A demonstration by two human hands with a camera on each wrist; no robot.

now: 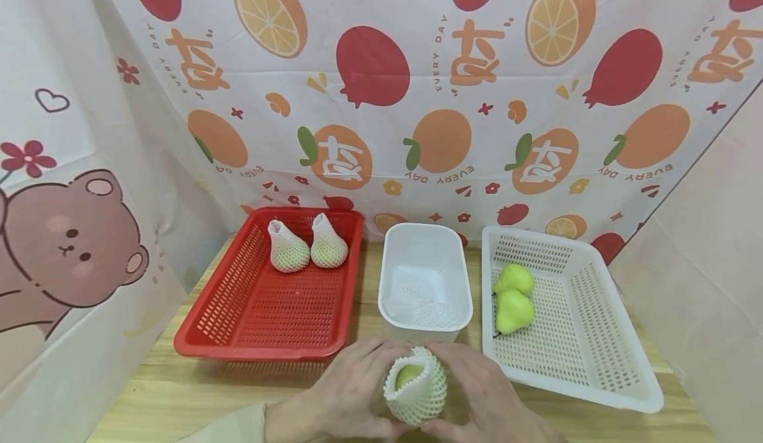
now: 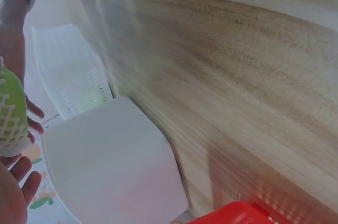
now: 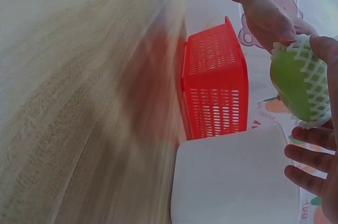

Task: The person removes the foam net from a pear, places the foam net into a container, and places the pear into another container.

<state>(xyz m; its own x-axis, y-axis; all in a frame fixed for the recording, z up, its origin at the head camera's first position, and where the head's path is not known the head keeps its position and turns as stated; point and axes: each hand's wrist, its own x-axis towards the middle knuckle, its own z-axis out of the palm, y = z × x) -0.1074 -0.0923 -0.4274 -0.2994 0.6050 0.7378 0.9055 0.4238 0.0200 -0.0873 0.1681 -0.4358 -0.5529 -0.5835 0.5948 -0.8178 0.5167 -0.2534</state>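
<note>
A green pear in a white foam net sleeve [image 1: 420,390] is between my two hands, above the table's front part. My left hand [image 1: 352,390] grips it from the left and my right hand [image 1: 485,393] from the right, thumbs on the near side. The sleeve's mouth gapes, and some bare green skin shows inside it. In the right wrist view one side of the pear [image 3: 289,84] is uncovered while the net wraps the other; the right hand's lower fingers [image 3: 311,158] stand off it. The left wrist view catches only part of the pear [image 2: 13,110].
At the left, a red basket [image 1: 268,347] holds two pears in foam nets [image 1: 289,251]. Just beyond my hands stands a white tub [image 1: 426,238] with some pale foam nets [image 1: 417,310] at its bottom. A white basket [image 1: 596,337] on the right contains two bare pears [image 1: 514,310].
</note>
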